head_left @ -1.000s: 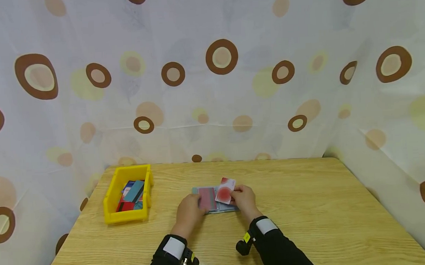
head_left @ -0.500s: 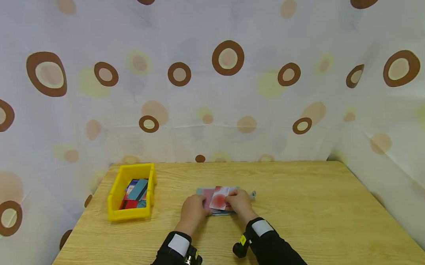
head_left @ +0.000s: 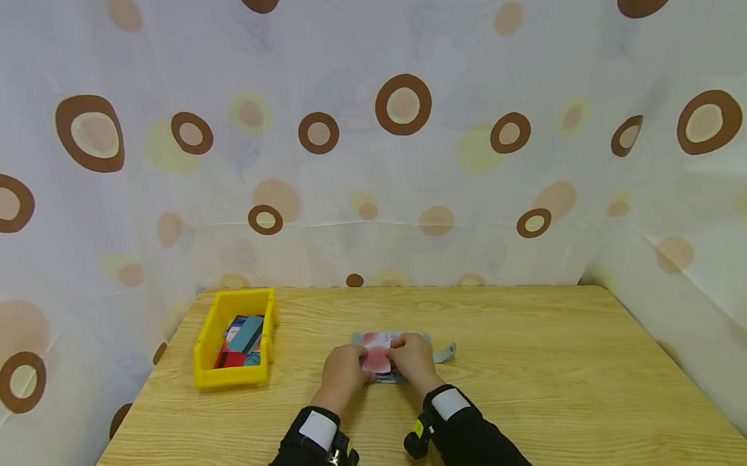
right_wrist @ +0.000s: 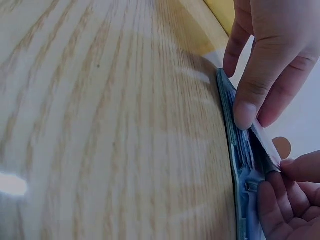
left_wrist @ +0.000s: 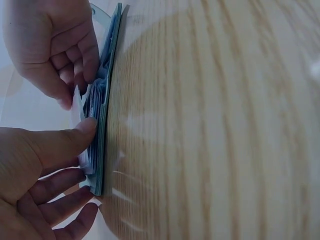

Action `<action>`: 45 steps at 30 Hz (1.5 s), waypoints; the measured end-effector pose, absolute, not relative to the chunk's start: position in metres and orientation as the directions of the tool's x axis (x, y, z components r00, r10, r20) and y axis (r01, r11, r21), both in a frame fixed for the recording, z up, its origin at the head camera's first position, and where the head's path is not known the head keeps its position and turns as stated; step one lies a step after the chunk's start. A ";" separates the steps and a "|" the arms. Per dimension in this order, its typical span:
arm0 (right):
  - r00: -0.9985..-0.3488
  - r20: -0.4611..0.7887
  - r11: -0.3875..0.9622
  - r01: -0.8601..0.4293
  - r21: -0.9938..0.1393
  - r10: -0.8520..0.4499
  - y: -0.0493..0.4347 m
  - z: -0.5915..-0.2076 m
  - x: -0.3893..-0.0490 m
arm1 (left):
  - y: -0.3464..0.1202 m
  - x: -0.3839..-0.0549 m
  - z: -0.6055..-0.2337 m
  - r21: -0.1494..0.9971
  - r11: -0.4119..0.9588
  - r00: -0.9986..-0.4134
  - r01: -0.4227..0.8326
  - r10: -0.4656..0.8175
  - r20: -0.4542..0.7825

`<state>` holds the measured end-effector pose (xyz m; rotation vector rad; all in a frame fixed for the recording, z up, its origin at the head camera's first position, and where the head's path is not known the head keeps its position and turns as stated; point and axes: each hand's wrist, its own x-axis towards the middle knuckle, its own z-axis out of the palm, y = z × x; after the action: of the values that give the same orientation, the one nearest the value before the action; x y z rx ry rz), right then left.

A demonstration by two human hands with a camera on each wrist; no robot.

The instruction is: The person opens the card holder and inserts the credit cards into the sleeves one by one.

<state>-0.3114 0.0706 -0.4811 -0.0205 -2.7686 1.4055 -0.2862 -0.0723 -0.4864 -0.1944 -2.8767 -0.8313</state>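
The left hand (head_left: 343, 375) grips the left end of a wallet (left_wrist: 101, 125) on the table (head_left: 574, 384); the right hand (head_left: 414, 360) pinches a card (head_left: 376, 358) over it. Both partly hide the wallet. Its strap (head_left: 445, 354) juts right; left of it, a bin (head_left: 232, 377) holds cards (head_left: 246, 334).

Left hand (head_left: 343, 374) grips the left end of the card holder (left_wrist: 103, 102); right hand (head_left: 414, 360) pinches over its middle, wrists (head_left: 331, 402) on its near side.

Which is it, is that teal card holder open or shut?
Open: the card holder lies spread, with its strap sticking out and inner sleeves exposed.
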 end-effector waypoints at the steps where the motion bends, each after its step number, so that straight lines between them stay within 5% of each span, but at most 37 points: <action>1: -0.999 0.047 0.629 -0.026 -0.777 0.017 0.070 -0.480 -0.311 | -0.072 -0.286 -0.487 0.517 0.841 -0.982 0.159 0.082 0.169; 8: -0.991 0.086 0.776 -0.135 -0.616 -0.104 0.069 -0.476 -0.307 | -0.072 -0.286 -0.486 0.496 0.856 -0.982 0.145 0.064 0.176; 20: -0.970 0.129 0.765 -0.242 -0.597 -0.207 0.086 -0.479 -0.310 | -0.081 -0.281 -0.479 0.428 0.890 -0.981 0.155 0.086 0.175; 32: -0.925 0.065 0.824 -0.365 -0.433 -0.375 0.115 -0.483 -0.306 | -0.107 -0.273 -0.474 0.469 0.883 -1.000 0.004 -0.003 0.014; 45: -0.912 0.039 0.848 -0.395 -0.354 -0.409 0.122 -0.483 -0.302 | -0.109 -0.271 -0.470 0.515 0.857 -1.000 0.006 0.013 -0.011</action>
<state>-0.3023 0.1220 -0.4833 0.6646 -3.0560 0.5734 -0.2711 -0.1091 -0.4702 -0.0155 -3.0412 -0.8432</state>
